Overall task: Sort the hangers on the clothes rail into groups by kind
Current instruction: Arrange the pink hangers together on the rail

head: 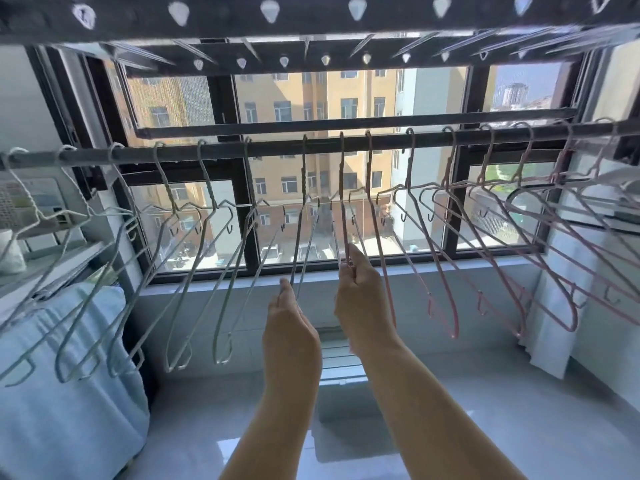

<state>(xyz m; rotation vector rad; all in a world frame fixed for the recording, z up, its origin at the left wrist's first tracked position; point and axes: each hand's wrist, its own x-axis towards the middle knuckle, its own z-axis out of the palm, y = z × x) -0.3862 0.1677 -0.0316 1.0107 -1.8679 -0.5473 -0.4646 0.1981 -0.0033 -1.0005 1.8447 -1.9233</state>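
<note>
Left hand (290, 322) raised and pinching, right hand (358, 296) slightly higher, pinching

Thin wire hangers on a matt dark metal rail (277, 148): the pale blue-grey ones (194, 271) and the pink ones (446, 271) both look plastic-coated (smooth, slight sheen). Floor tiles (485, 410) are glossy.

The rail (273, 147) runs off both sides. Under its left end a pale hanger (24, 194) is cut by the edge, and under its right end pink hangers (573, 318) too. Above it a rack (311, 20) is blurred. Below it, the left hand (289, 327) hides its fingertips, perhaps pinching wire.
</note>
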